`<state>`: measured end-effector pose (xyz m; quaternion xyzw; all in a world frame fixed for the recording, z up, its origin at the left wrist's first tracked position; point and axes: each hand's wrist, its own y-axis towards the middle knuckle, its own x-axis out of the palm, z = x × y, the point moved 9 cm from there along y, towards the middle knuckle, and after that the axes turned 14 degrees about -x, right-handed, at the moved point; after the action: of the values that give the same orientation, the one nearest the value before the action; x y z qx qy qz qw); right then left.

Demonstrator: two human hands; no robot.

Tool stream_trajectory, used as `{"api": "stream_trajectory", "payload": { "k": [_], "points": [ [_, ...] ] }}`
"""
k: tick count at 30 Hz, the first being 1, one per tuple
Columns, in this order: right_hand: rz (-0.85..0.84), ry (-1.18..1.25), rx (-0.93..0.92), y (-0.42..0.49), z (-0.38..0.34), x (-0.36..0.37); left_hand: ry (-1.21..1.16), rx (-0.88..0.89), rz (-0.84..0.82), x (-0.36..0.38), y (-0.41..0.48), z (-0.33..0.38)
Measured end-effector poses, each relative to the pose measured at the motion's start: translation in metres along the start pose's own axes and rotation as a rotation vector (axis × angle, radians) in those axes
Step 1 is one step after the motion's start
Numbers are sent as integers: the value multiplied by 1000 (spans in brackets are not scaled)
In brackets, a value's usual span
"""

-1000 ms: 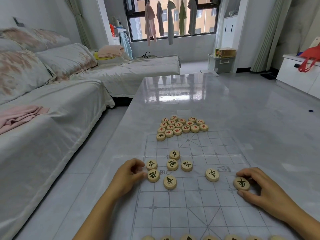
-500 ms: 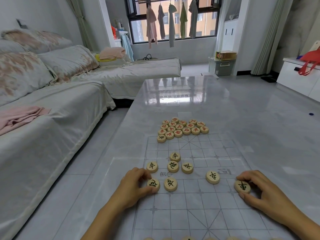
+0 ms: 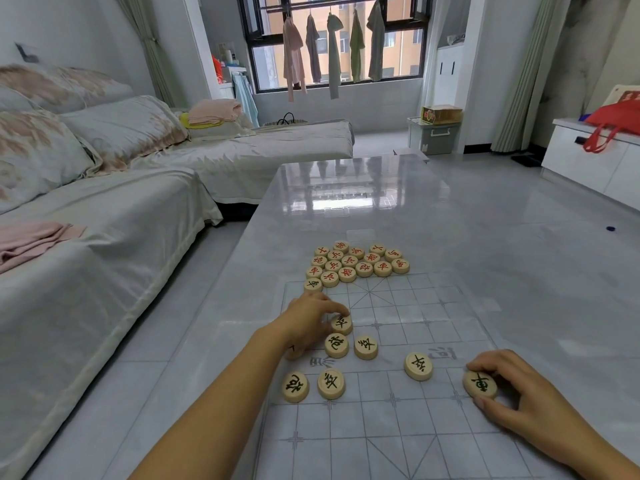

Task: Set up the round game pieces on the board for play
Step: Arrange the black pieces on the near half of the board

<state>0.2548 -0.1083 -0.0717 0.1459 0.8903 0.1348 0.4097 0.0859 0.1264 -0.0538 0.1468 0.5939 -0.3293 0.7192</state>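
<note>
The left hand [image 3: 309, 320] grips a round pale wooden black-marked piece [image 3: 341, 324]; the right hand [image 3: 516, 396] pinches a second black-marked piece [image 3: 480, 385], near right.

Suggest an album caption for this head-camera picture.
Left hand pinches a black-marked piece on the board; right hand holds a second piece; red pieces cluster beyond.

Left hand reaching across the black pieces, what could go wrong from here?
1. The left hand grips the far black piece; its wrist lies over a half-hidden piece and could drag it along.
2. Pulling back, it may bump the neighbouring piece, which sits close.
3. The red pile lies just beyond the knuckles; a further reach might scatter it.
</note>
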Motion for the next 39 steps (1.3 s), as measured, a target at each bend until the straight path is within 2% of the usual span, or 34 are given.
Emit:
{"api": "stream_trajectory", "payload": {
  "k": [6,11,17,24,30,39],
  "points": [
    [5,-1,-14,1,-3,0,12,-143,103,-3,-18,-30],
    [2,3,-12,0,-5,0,-344,-134,254,-14,-70,-45],
    [-23,-12,-24,-1,-10,2,-390,-179,266,1,-97,-61],
    [-30,2,-7,-1,-7,3,-440,-134,348,12,-100,-51],
    [-11,1,-3,-2,-6,2,-662,-182,381,14,-103,-61],
    [-47,-51,-30,0,-9,5,-675,-183,445,12,-98,-61]
  ]
}}
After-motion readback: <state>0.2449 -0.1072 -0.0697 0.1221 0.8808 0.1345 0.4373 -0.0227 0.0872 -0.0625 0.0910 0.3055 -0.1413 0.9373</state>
